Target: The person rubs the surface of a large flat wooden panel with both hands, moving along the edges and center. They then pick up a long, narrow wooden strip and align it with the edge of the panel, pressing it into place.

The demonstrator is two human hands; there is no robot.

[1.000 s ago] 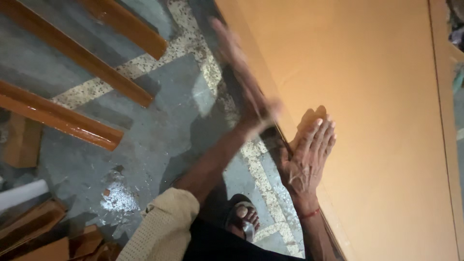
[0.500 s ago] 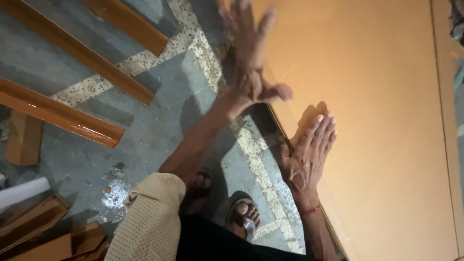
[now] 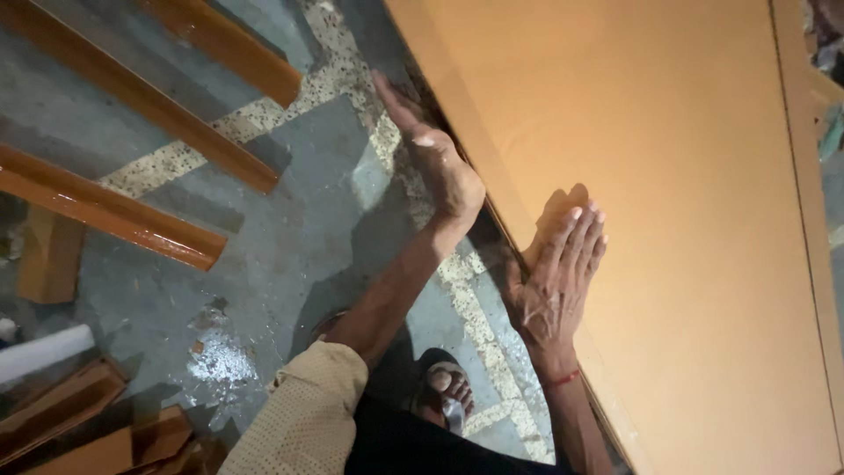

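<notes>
I see one big orange-tan board (image 3: pixel 668 176), smooth and matte, filling the view from 12 to 5 o'clock. It lies flat, its dark long edge running diagonally from 12 down toward 6 o'clock, raised above the floor.

Left hand (image 3: pixel 440 163): open, fingers extended together, edge-on, forearm stretched forward from a pale sleeve.
Right hand (image 3: pixel 558 277): open, palm down, fingers straight and close, red thread at wrist.
</notes>
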